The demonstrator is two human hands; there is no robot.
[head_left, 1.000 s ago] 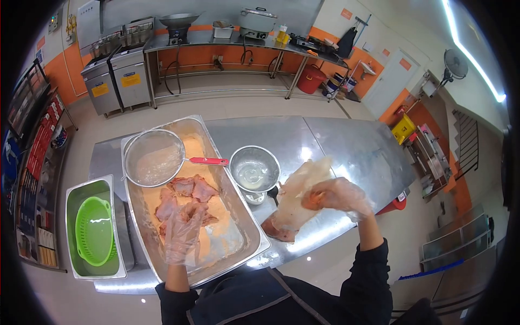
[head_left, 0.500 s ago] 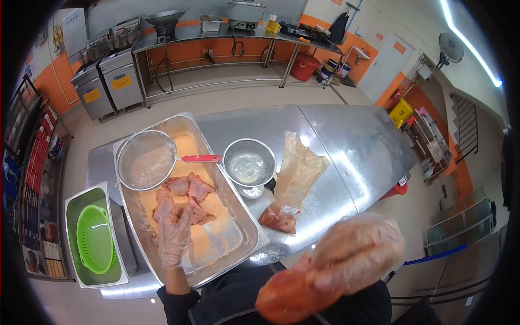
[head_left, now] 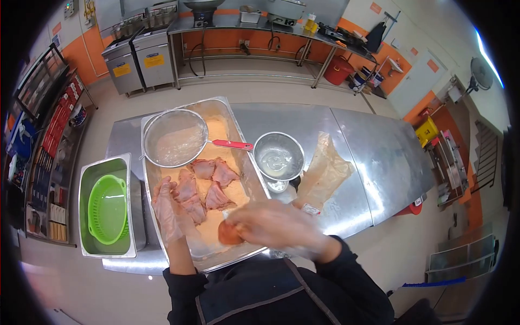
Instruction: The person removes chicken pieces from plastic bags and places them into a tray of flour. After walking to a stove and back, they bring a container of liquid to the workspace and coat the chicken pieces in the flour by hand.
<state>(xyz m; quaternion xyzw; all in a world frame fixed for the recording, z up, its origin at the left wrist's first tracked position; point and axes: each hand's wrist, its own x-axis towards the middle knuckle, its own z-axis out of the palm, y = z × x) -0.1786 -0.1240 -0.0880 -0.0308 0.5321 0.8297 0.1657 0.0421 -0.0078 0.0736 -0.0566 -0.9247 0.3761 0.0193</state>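
Several raw chicken pieces (head_left: 218,196) lie on orange-tinted flour in a deep metal tray (head_left: 259,183). My left hand (head_left: 169,208), in a clear plastic glove, is inside the tray's left side with its fingers apart, beside the chicken. My gloved right hand (head_left: 279,225), smeared by motion, is over the tray's near right edge. It grips a reddish-orange raw chicken piece (head_left: 231,233) just above the flour. A round mesh strainer (head_left: 176,138) with a red handle (head_left: 232,144) rests across the tray's far end.
A metal bowl (head_left: 279,156) and a plastic bag (head_left: 327,173) stand right of the tray; my right hand hides the bag's near end. At left, a green basket (head_left: 107,208) sits inside a metal container (head_left: 130,238). A steel counter (head_left: 233,21) runs along the far wall.
My right hand has swung left from beyond the table's front edge to the tray with the chicken piece. My left hand has moved off the chicken toward the tray's left side. The view has shifted.
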